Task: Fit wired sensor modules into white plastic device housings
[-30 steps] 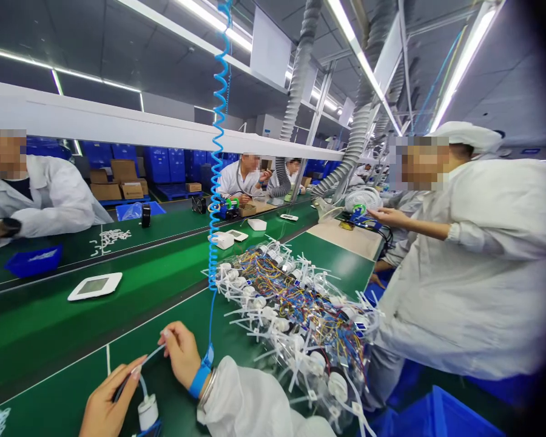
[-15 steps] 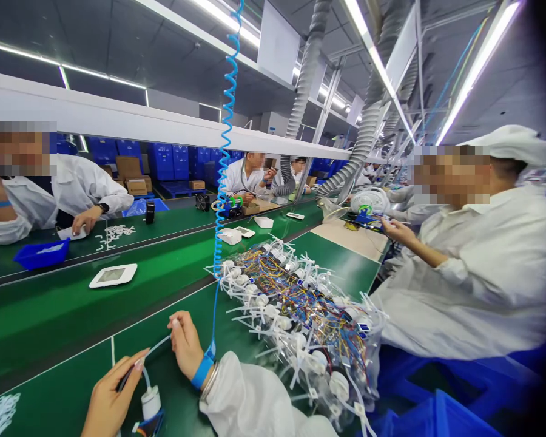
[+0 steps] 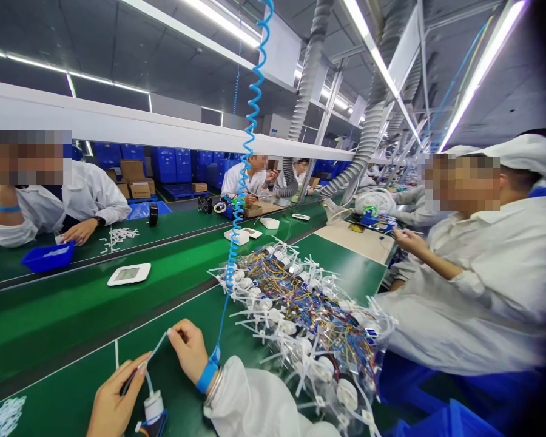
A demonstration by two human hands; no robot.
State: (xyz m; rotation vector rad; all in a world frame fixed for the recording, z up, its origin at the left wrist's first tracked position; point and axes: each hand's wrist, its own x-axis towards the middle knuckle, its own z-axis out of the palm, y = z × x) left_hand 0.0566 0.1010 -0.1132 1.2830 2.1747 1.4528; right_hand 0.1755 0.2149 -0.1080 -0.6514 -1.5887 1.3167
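Tubing (image 3: 158,347) runs between both hands, pinched in the left hand's (image 3: 119,394) fingertips and by the right hand (image 3: 190,352) at its end. White cylinder (image 3: 153,406) sits just below, beside the left hand.

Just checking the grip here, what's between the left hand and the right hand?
The head view shows a thin pale tube reaching from the left hand to the right hand over the green work surface, with a white cylindrical part lower down.
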